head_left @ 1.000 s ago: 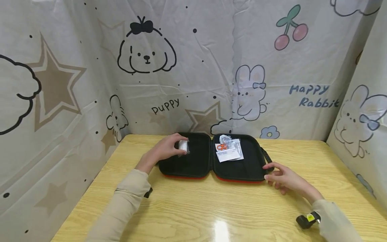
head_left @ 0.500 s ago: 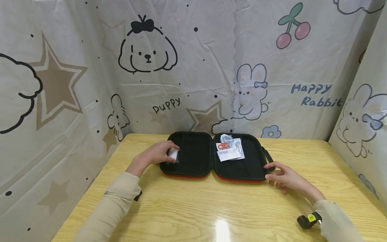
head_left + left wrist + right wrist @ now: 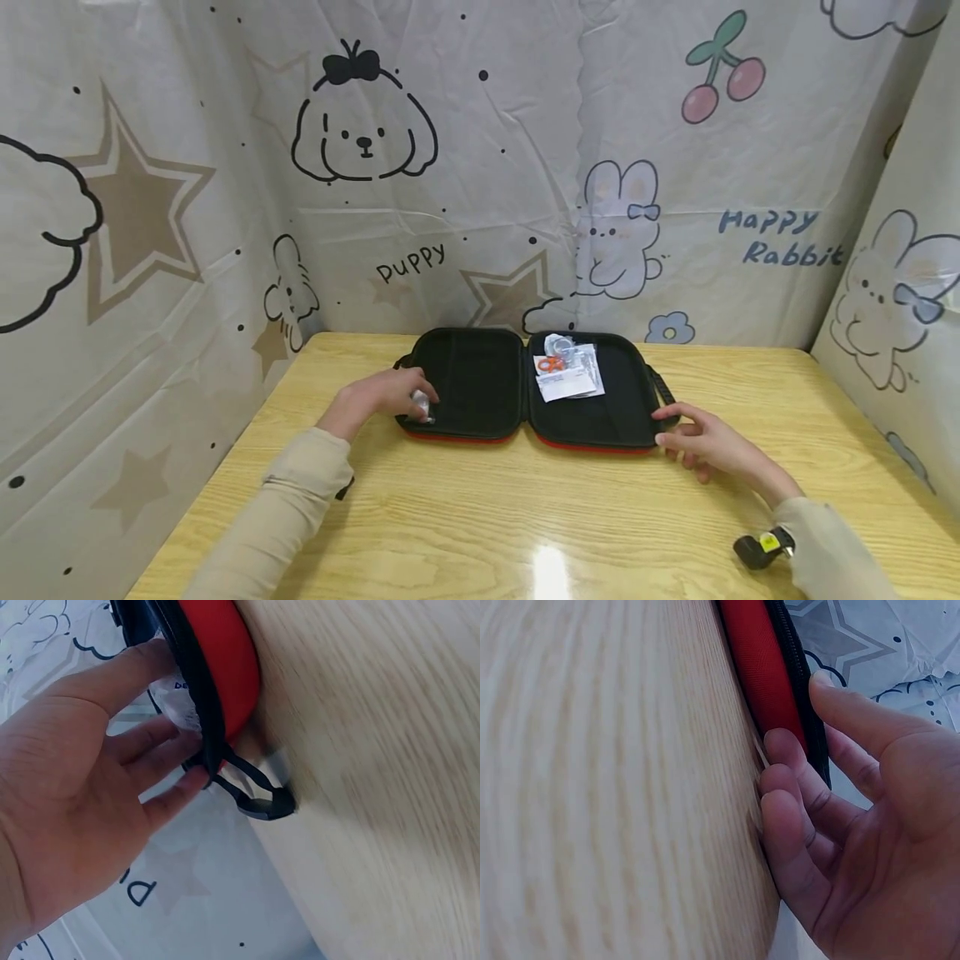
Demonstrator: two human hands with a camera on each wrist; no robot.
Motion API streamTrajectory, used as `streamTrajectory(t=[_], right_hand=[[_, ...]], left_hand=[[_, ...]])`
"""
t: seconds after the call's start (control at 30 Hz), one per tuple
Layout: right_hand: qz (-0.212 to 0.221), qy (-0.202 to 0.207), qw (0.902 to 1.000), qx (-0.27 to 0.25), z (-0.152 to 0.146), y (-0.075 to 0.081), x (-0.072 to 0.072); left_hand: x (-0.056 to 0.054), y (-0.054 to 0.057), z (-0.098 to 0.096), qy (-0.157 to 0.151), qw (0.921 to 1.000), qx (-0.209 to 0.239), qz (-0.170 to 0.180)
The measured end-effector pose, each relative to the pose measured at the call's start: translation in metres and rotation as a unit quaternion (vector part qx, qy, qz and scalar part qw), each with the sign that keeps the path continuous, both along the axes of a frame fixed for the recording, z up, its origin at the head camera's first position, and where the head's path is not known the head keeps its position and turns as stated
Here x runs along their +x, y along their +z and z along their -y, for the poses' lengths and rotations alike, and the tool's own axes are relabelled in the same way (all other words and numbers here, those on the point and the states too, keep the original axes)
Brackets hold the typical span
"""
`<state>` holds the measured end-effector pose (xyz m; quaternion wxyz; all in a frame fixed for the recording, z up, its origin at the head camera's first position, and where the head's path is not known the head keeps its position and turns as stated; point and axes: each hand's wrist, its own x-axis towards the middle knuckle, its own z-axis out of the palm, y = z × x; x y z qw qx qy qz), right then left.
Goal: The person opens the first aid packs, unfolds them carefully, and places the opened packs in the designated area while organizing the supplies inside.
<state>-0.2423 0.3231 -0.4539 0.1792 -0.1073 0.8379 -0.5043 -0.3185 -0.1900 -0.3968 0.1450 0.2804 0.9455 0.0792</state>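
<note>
Filling the back and both sides of the head view, a pale backdrop point(image 3: 510, 125) carried printed stars, rabbits, cherries and a puppy's head. Below it spread a wooden table point(image 3: 480, 525) with light yellow grain and a patch of glare near its front edge. Towards the far side of that table, a case point(image 3: 480, 383) lay unfolded flat, its two halves side by side, black inside and red around the outside. Beige sleeves point(image 3: 258, 521) covered both forearms.

The left hand point(image 3: 390, 390) reached over the near outer corner of the left half, thumb and fingers closed about a small wrapped packet. The right hand point(image 3: 708, 442) was at the near outer corner of the right half, its thumb on the black rim and its curled fingertips against the red side, so that the edge was pinched between them.

White sachets point(image 3: 566, 385) lay overlapping in the right half, near the hinge. A black strap point(image 3: 662, 387) ran along that half's outer side, and a black loop point(image 3: 266, 806) stuck out beside the left hand. The wrapped packet point(image 3: 178, 705), in clear film, sat just inside the left half's rim. Smallest were orange rings point(image 3: 551, 364) on top of the sachets.
</note>
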Motion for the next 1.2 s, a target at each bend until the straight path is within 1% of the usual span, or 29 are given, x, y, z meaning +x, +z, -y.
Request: streamTrajectory(t=[0.17,0.23,0.37,0.43,0.53,0.63,0.7,0.83,0.9,0.97,1.07,1.13,1.2], right_hand=[[-0.003,0.002,1.0000,0.001,0.000,0.000,0.000],[-0.004,0.001,1.0000,0.002,0.000,0.001,0.000],[-0.008,-0.003,0.9999,0.006,-0.001,0.001,-0.001],[-0.008,-0.005,0.9999,0.007,-0.002,0.001,-0.001],[-0.006,-0.002,1.0000,0.004,-0.001,0.001,0.000],[-0.003,-0.001,1.0000,0.000,0.000,0.000,0.000],[-0.002,0.000,1.0000,-0.001,0.001,0.000,0.001],[0.001,-0.008,1.0000,0.002,0.002,0.000,0.001],[0.003,-0.011,0.9999,0.006,0.002,0.000,0.001],[0.001,-0.010,0.9999,0.009,0.002,0.000,0.001],[0.000,-0.009,0.9999,0.011,0.002,-0.001,0.000],[-0.003,-0.005,0.9999,0.010,0.001,-0.001,0.000],[0.002,-0.009,0.9999,0.011,0.001,-0.001,0.000]], left_hand=[[0.000,0.000,-0.005,-0.014,0.9993,-0.032,-0.010],[-0.001,-0.003,-0.005,-0.023,0.9987,-0.037,-0.027],[-0.001,-0.010,-0.006,-0.033,0.9972,-0.029,-0.060],[-0.001,-0.011,-0.008,-0.028,0.9973,-0.026,-0.063],[-0.001,-0.010,-0.013,-0.013,0.9987,-0.012,-0.048],[-0.002,-0.012,-0.019,-0.007,0.9993,0.005,-0.038],[-0.003,-0.013,-0.022,0.005,0.9992,0.017,-0.036],[-0.006,-0.015,-0.025,0.040,0.9975,0.042,-0.040],[-0.007,-0.016,-0.026,0.048,0.9963,0.061,-0.038],[-0.007,-0.018,-0.025,0.051,0.9952,0.078,-0.031],[-0.008,-0.023,-0.023,0.051,0.9926,0.110,-0.009],[-0.008,-0.025,-0.021,0.046,0.9895,0.137,0.014],[-0.009,-0.028,-0.020,0.035,0.9847,0.166,0.042]])
